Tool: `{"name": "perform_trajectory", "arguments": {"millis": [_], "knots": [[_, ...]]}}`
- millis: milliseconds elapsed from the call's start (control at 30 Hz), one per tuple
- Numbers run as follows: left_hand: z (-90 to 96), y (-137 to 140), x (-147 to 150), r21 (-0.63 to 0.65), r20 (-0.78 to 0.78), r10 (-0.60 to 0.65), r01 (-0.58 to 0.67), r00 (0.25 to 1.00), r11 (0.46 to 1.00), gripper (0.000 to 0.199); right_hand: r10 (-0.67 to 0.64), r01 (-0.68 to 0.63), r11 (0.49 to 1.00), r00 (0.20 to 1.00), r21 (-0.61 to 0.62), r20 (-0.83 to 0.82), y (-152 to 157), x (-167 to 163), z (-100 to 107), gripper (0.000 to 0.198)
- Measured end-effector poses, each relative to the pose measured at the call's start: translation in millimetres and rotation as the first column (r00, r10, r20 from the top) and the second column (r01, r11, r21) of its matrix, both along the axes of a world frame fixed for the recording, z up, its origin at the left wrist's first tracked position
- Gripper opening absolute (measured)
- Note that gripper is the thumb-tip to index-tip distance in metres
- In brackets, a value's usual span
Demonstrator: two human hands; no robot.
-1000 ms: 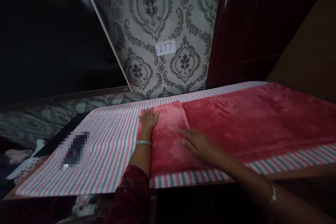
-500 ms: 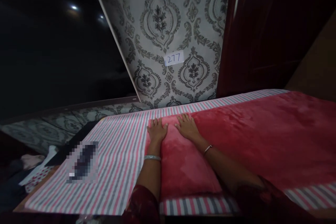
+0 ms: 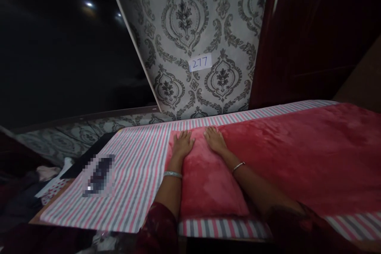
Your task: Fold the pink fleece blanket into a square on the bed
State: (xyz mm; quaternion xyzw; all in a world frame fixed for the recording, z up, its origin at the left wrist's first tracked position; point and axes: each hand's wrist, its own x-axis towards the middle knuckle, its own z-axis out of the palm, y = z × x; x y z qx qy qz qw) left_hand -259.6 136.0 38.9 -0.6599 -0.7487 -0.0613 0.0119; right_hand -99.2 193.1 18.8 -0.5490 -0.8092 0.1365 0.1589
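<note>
A red plush blanket (image 3: 297, 151) lies across the right part of the striped cloth (image 3: 133, 158). Its left end is folded over into a lighter flap, a long strip running from the far edge toward me. Flat on that flap, near its far left corner, rests my left hand (image 3: 182, 144), fingers spread. My right hand (image 3: 215, 139) presses palm down beside it, close to where the flap meets the rest of the blanket. Both hands are open and grip nothing. Each wrist carries a bracelet.
Behind the table stands a patterned wall with a paper label (image 3: 200, 62) reading 277. A large dark screen (image 3: 65, 55) looms at the left, and a dark red panel (image 3: 300, 39) at the right. A pixelated patch covers something on the cloth's left. Piled fabrics (image 3: 47, 172) lie beyond the left edge.
The view has shifted slightly, so the scene sits a little to the right. My right hand's fingers are closer together; both hands stay on the folded flap.
</note>
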Motion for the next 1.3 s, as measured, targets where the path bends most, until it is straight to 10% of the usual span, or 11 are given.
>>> {"name": "perform_trajectory", "arguments": {"millis": [800, 1033, 1300], "knots": [[27.8, -38.7, -10.2, -0.226, 0.015, 0.029, -0.025, 0.999, 0.974, 0.066, 0.103, -0.094, 0.992, 0.989, -0.081, 0.109, -18.3, 18.1, 25.2, 0.057], [-6.5, -122.4, 23.5, -0.122, -0.055, -0.13, 0.122, 0.99, 0.985, 0.076, 0.257, -0.266, 0.962, 0.957, 0.055, 0.138, -60.5, 47.3, -2.6, 0.062], [-14.6, -124.2, 24.2, -0.083, -0.111, -0.11, 0.101, 0.988, 0.991, 0.074, 0.237, -0.236, 0.971, 0.963, -0.028, 0.128, -78.5, 54.8, 9.5, 0.061]]}}
